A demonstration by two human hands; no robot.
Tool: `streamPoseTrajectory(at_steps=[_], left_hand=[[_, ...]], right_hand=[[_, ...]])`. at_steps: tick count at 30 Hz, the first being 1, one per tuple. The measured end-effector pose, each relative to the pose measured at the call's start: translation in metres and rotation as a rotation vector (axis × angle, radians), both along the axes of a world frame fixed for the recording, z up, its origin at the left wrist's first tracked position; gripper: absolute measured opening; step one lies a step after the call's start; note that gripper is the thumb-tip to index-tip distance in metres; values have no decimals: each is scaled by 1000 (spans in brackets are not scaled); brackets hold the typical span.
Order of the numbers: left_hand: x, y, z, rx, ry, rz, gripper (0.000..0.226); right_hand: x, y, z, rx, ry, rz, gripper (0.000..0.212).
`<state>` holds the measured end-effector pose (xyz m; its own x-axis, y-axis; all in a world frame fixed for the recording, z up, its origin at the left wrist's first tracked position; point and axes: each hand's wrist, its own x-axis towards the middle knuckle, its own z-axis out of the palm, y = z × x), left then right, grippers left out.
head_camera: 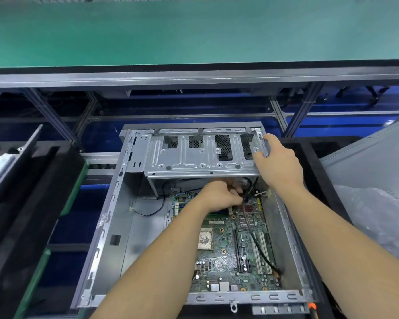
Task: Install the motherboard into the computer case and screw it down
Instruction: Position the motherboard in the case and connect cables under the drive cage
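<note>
Motherboard (226,247) beneath left hand (219,194) pinching cable (245,199), right hand (278,162) gripping drive cage (194,157)

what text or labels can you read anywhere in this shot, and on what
None can be read for sure.
Motherboard: white silkscreen marks near its far end, too blurred to read.
Square chip on the board: a dark printed pattern, not legible.
Drive cage: stamped holes and slots only, no words.

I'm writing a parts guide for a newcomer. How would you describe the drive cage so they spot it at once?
Start at the open grey computer case with the green motherboard on its floor. Across its far end sits the drive cage, a silver plate gripped by the right hand. Unlike the plain walls, it has four square cut-outs.
</note>
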<state>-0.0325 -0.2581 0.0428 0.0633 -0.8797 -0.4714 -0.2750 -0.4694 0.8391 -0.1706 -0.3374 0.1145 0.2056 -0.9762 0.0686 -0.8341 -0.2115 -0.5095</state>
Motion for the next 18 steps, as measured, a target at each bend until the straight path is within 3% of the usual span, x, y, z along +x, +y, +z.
streamPoseTrajectory(at_steps=[8,14,18], left_hand=[[-20,3,-2,-128,-11,-32,12],[-26,1,-1,-145,-150,-73,12],[-28,7,7,-89,26,-36,18]], right_hand=[[-1,-1,-2,-20,33,7,47],[0,0,-2,-32,27,10,44],[0,-1,-2,-32,32,7,46]])
